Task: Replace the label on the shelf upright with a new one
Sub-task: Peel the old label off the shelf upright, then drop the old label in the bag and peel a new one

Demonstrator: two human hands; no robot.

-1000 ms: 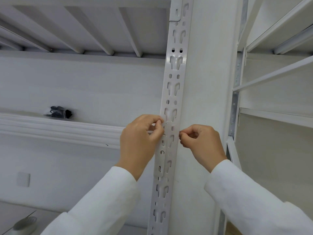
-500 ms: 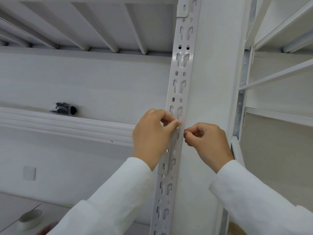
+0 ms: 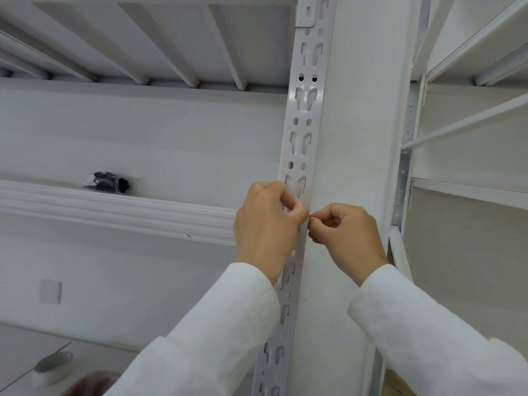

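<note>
A white slotted shelf upright (image 3: pixel 303 130) runs from top to bottom through the middle of the head view. My left hand (image 3: pixel 267 224) lies over its front face with thumb and forefinger pinched together at its right edge. My right hand (image 3: pixel 347 234) is curled just right of the upright, its fingertips pinching at the same spot. Between the two sets of fingertips shows a thin whitish label (image 3: pixel 305 224) on the upright, mostly hidden by my fingers.
White shelf slats (image 3: pixel 171 38) hang overhead at left. More white shelving (image 3: pixel 468 121) stands to the right. A small black object (image 3: pixel 110 182) lies on a white ledge (image 3: pixel 114 207) at left. A roll of tape (image 3: pixel 53 367) sits at lower left.
My left hand has slid right across the upright's face until its fingertips meet those of my right hand. The camera has shifted, so the upright sits further right in view.
</note>
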